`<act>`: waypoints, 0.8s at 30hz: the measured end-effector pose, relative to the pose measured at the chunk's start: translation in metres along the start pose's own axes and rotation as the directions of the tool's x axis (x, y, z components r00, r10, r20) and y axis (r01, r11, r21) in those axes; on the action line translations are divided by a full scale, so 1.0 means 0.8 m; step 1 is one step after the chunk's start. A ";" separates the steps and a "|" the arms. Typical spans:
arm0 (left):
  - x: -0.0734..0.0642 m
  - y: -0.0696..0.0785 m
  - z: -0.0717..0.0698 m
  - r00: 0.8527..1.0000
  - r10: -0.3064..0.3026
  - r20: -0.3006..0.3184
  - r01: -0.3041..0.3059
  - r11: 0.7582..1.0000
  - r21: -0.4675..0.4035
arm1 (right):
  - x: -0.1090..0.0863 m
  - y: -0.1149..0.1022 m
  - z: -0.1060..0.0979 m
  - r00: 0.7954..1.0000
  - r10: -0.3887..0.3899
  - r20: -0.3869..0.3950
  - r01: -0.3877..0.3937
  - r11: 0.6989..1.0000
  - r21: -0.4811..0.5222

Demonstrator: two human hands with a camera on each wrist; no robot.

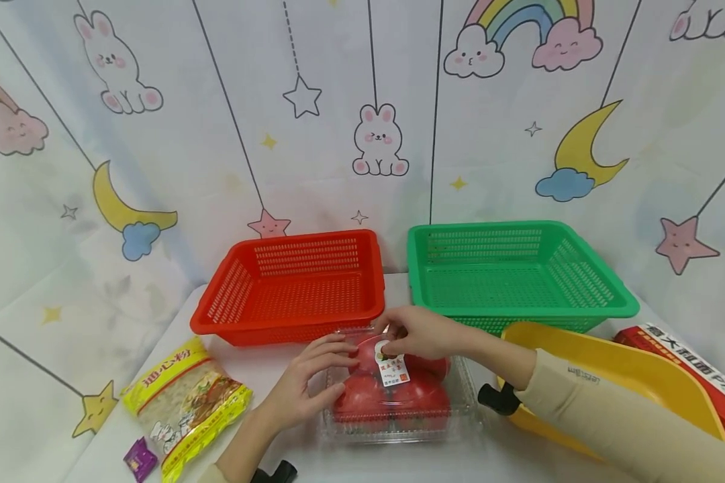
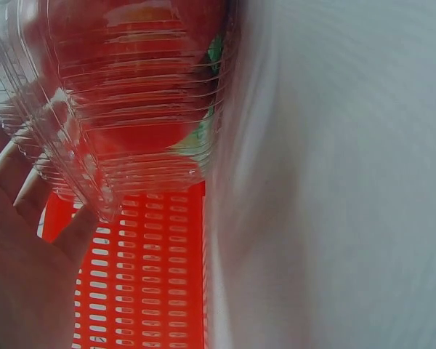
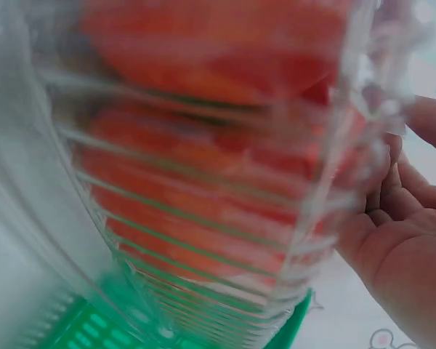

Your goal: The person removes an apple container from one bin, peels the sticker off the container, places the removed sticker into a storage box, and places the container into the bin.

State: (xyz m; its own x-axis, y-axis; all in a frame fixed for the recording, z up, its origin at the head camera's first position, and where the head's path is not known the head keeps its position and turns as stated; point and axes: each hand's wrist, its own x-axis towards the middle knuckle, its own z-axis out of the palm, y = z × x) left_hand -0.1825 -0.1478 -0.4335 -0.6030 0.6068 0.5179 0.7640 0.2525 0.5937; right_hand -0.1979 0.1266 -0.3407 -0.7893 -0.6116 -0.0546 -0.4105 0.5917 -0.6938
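Observation:
A clear plastic clamshell box point(image 1: 465, 402) holding red tomatoes point(image 1: 362, 396) sits in front of me, a white label point(image 1: 394, 370) on its lid. My left hand point(image 1: 302, 382) rests against the box's left side, fingers spread and only slightly bent over the lid edge. In the left wrist view its thumb point(image 2: 78, 229) touches the rim. My right hand point(image 1: 425, 332) reaches over the lid from the right, with curled fingers pinching the lid near its far edge. The right wrist view shows bent fingers point(image 3: 396, 196) at the ridged plastic, their tips partly hidden.
Behind the box stand a red basket point(image 1: 286, 333) and a green basket point(image 1: 519, 312). A yellow bag of pasta point(image 1: 187, 402) and a small purple packet point(image 1: 140, 459) lie at left. On the right are a yellow tray point(image 1: 658, 376), partly under my right sleeve, and a red pasta box point(image 1: 689, 362).

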 end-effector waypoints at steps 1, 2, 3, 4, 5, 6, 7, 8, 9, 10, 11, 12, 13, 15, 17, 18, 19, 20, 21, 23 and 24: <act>0.000 0.000 0.000 1.000 0.001 0.001 -0.001 1.000 -0.001 | -0.001 0.000 -0.001 1.000 0.001 -0.003 -0.001 1.000 0.006; 0.001 0.000 0.000 1.000 0.001 0.001 -0.001 1.000 -0.002 | -0.002 0.000 -0.002 1.000 -0.004 -0.006 0.004 1.000 0.013; 0.001 0.001 0.000 1.000 0.001 0.001 -0.001 1.000 -0.003 | -0.003 0.000 -0.002 1.000 -0.013 -0.009 0.013 1.000 0.015; 0.001 0.001 0.000 1.000 -0.001 0.001 0.001 1.000 -0.003 | -0.004 -0.001 -0.003 1.000 -0.023 -0.010 0.023 1.000 0.021; 0.001 0.001 0.000 1.000 -0.006 0.001 0.006 1.000 -0.005 | -0.006 -0.001 -0.004 0.999 -0.033 -0.014 0.034 0.999 0.030; 0.001 0.001 0.000 1.000 -0.009 0.002 0.009 1.000 -0.007 | -0.008 -0.002 -0.006 0.999 -0.044 -0.017 0.045 0.998 0.044; 0.001 0.002 0.000 1.000 -0.011 0.001 0.011 1.000 -0.009 | -0.010 -0.003 -0.007 0.998 -0.055 -0.023 0.056 0.997 0.060; 0.001 0.002 0.000 1.000 -0.017 0.001 0.017 1.000 -0.010 | -0.013 -0.004 -0.010 0.997 -0.066 -0.029 0.068 0.994 0.081; 0.000 0.002 0.000 1.000 -0.020 0.001 0.020 1.000 -0.012 | -0.016 -0.005 -0.013 0.997 -0.072 -0.037 0.076 0.992 0.102; 0.000 0.001 0.000 1.000 -0.022 0.001 0.022 1.000 -0.014 | -0.020 -0.006 -0.017 0.996 -0.073 -0.046 0.078 0.989 0.123; 0.000 0.001 0.000 1.000 -0.020 0.001 0.020 1.000 -0.017 | -0.023 -0.006 -0.022 0.996 -0.074 -0.055 0.081 0.987 0.140; 0.000 0.001 0.000 1.000 -0.018 0.000 0.018 1.000 -0.019 | -0.027 -0.006 -0.027 0.995 -0.074 -0.063 0.083 0.985 0.154; 0.000 0.001 0.000 1.000 -0.017 -0.001 0.017 1.000 -0.021 | -0.032 -0.005 -0.033 0.995 -0.073 -0.073 0.085 0.983 0.165; 0.000 0.000 0.000 1.000 -0.011 -0.005 0.011 1.000 -0.024 | -0.041 0.000 -0.046 0.994 -0.061 -0.093 0.076 0.982 0.175; 0.000 -0.001 0.001 1.000 -0.009 -0.006 0.008 1.000 -0.029 | -0.052 0.006 -0.059 0.992 -0.043 -0.118 0.064 0.983 0.173; 0.000 -0.001 0.002 1.000 -0.008 -0.006 0.008 0.999 -0.032 | -0.059 0.009 -0.065 0.991 -0.030 -0.127 0.052 0.983 0.177; 0.000 -0.002 0.002 1.000 -0.006 -0.007 0.006 0.999 -0.033 | -0.065 0.013 -0.072 0.990 -0.017 -0.137 0.042 0.983 0.180; 0.001 -0.001 0.002 1.000 -0.003 -0.008 0.003 0.999 -0.033 | -0.073 0.017 -0.077 0.989 -0.003 -0.148 0.031 0.983 0.182; 0.001 -0.002 0.002 1.000 -0.001 -0.007 0.001 0.999 -0.035 | -0.080 0.020 -0.083 0.988 0.009 -0.155 0.021 0.982 0.189; 0.001 -0.002 0.002 1.000 -0.004 -0.006 0.004 0.999 -0.035 | -0.095 0.029 -0.093 0.985 0.027 -0.170 0.007 0.980 0.197; 0.001 -0.002 0.002 1.000 -0.006 -0.005 0.006 0.999 -0.035 | -0.102 0.033 -0.097 0.984 0.032 -0.177 0.004 0.980 0.201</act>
State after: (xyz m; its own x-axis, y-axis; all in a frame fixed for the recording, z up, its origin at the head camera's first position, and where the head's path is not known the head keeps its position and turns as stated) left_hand -0.1837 -0.1465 -0.4348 -0.6085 0.6015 0.5176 0.7522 0.2294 0.6178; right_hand -0.1799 0.2331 -0.2988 -0.8705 -0.4896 0.0507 -0.3134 0.4718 -0.8242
